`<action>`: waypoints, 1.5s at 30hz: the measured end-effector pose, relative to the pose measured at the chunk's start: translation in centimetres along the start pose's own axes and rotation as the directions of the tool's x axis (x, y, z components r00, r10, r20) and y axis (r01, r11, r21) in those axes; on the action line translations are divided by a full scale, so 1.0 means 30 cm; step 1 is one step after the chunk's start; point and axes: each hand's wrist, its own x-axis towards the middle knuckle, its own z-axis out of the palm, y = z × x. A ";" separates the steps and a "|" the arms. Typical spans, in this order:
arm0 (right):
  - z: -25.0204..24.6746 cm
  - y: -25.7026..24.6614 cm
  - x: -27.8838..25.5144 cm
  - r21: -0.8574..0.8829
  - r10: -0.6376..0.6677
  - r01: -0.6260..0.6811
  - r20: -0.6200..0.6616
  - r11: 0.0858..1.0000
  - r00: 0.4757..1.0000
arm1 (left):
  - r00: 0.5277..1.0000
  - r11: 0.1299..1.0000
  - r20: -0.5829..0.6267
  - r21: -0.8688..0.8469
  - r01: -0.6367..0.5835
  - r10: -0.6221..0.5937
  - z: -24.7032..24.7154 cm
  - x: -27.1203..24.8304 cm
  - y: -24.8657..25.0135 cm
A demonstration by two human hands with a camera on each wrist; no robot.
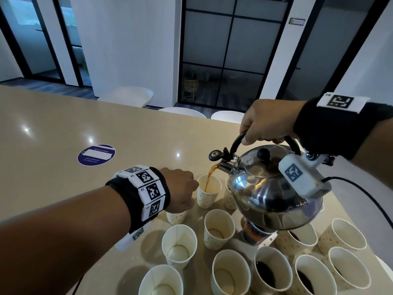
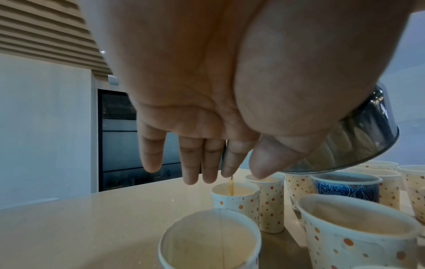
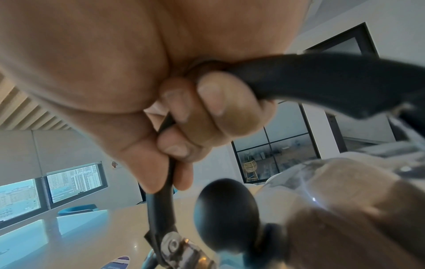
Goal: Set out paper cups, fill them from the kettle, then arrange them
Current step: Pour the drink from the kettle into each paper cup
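My right hand (image 1: pixel 265 124) grips the black handle (image 3: pixel 322 81) of a steel kettle (image 1: pixel 274 188), fingers (image 3: pixel 207 112) curled round it. The kettle is tilted left, and a brown stream (image 1: pixel 209 177) runs from its spout into a dotted paper cup (image 1: pixel 208 191) (image 2: pixel 234 198). My left hand (image 1: pixel 182 187) (image 2: pixel 207 174) hovers beside that cup with straight fingers pointing down; I cannot tell whether it touches. Several more dotted cups (image 1: pixel 179 245) stand in front. Those at the front right (image 1: pixel 270 271) hold dark liquid; the others show only a pale trace.
A blue patterned cup (image 1: pixel 253 233) (image 2: pixel 345 189) sits under the kettle's base. A black cable (image 1: pixel 365 194) trails off to the right. A round purple sticker (image 1: pixel 96 154) lies on the beige table (image 1: pixel 53 135), left of the cups. White chairs (image 1: pixel 127 95) line the far edge.
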 end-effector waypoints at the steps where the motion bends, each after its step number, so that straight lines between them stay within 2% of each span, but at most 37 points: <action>1: 0.001 -0.001 0.001 -0.008 0.001 -0.001 0.001 1.000 1.000 | 1.000 1.000 -0.001 0.003 -0.002 0.002 0.002 0.000 -0.001; 32: -0.001 0.047 -0.014 0.057 0.045 -0.044 -0.006 0.997 0.999 | 0.999 1.000 0.037 -0.004 -0.008 0.008 0.032 -0.020 -0.013; 36: -0.009 0.065 -0.026 0.101 0.034 -0.031 -0.029 0.994 0.999 | 1.000 0.999 -0.003 -0.039 0.013 -0.013 0.053 -0.048 -0.031; 40: -0.026 0.089 -0.041 0.189 0.013 0.002 -0.075 0.982 0.997 | 0.992 0.992 -0.099 -0.112 0.064 -0.075 0.102 -0.092 -0.062; 45: -0.032 0.068 -0.063 0.255 -0.076 0.100 -0.104 0.962 0.992 | 0.971 0.974 -0.180 -0.193 0.120 -0.156 0.148 -0.138 -0.084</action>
